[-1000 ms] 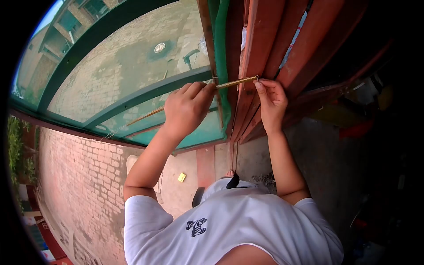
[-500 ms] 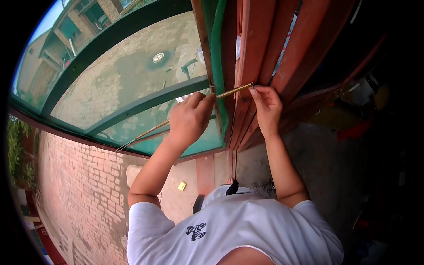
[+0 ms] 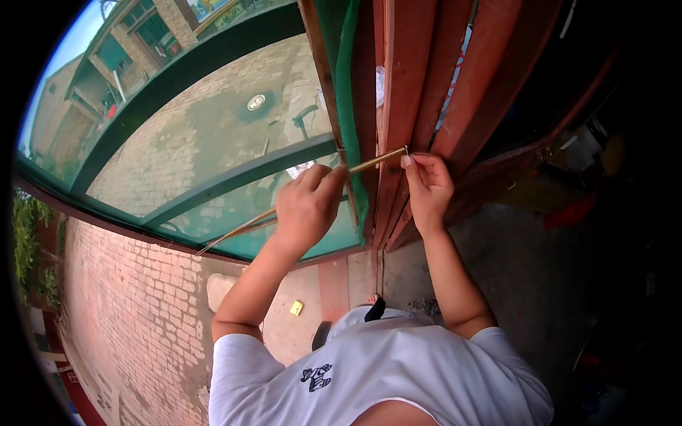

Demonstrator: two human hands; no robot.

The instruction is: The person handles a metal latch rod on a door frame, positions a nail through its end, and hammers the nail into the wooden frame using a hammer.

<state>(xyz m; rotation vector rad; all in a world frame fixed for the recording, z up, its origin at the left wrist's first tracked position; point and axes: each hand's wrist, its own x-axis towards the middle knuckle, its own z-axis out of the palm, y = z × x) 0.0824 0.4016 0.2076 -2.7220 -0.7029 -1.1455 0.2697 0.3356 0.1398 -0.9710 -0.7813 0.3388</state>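
Slanting between both hands, the thin golden rod (image 3: 378, 159) runs through the left hand (image 3: 307, 206), its fingers closed around it; the right hand (image 3: 430, 192) has its fingers pinched at the upper end. Beyond are a green frame (image 3: 241, 179) and red boards (image 3: 410, 71).

From the person's head, a single camera looks forward and steeply down over the white shirt (image 3: 383, 366) at the bottom. Its wide, curved view has dark edges, with the left hand (image 3: 307, 206) and right hand (image 3: 430, 193) close, mid-view, and the brick paving (image 3: 135, 298) farther off.
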